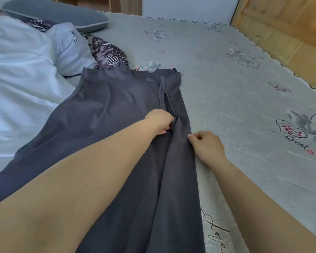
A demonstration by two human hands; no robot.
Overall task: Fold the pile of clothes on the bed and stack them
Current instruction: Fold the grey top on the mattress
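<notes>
Bed (226, 88) with grey-green floral cover is filling the frame. Dark grey garment (117, 110) is lying flat on it, long axis running 6 to 12 o'clock, squared far end pointing to 12, near end running off the bottom edge. Its right strip is doubled over lengthwise, with a narrow raised fold line running along it. Plain smooth fabric, few wrinkles, no print.

White clothes pile (22, 73) is sitting at 9 to 10 o'clock, touching the garment's left edge; lettering on one piece is too small to read. Grey pillow (53, 13) is lying at 11 o'clock beyond it. Purple patterned cloth (109, 53) is poking out at 12, just past the garment's far end. Wooden frame (290, 24) is showing at 2 o'clock.

Left hand (160, 122) is pinching the fold line mid-garment, fingers curled. Right hand (207, 145) is gripping the garment's right edge, thumb and fingers curled on it.
</notes>
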